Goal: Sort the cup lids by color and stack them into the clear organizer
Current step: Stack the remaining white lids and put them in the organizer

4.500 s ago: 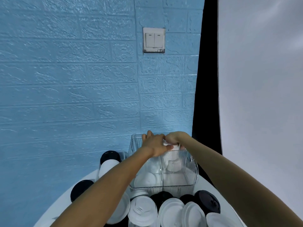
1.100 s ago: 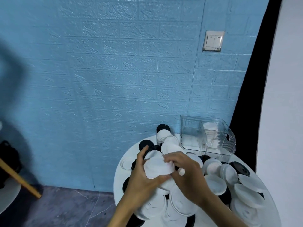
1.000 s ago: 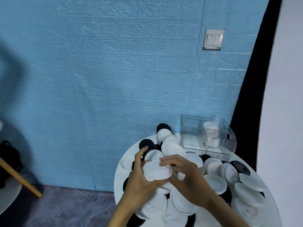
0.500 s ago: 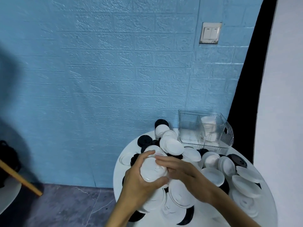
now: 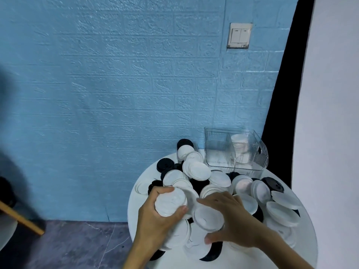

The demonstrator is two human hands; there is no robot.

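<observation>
Left hand [image 5: 155, 220] grips a round white plastic lid stack [image 5: 171, 203].
Right hand [image 5: 231, 222], at 3 o'clock, fingers spread over a loose white lid [image 5: 208, 218].

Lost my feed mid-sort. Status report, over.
Left hand gripping white lid stack. Right hand on another white lid. Clear organizer holds white lids only. Black lids mixed through pile.

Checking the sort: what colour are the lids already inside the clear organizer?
White: a stack of white lids in the clear plastic organizer's right compartment, head view.
</observation>
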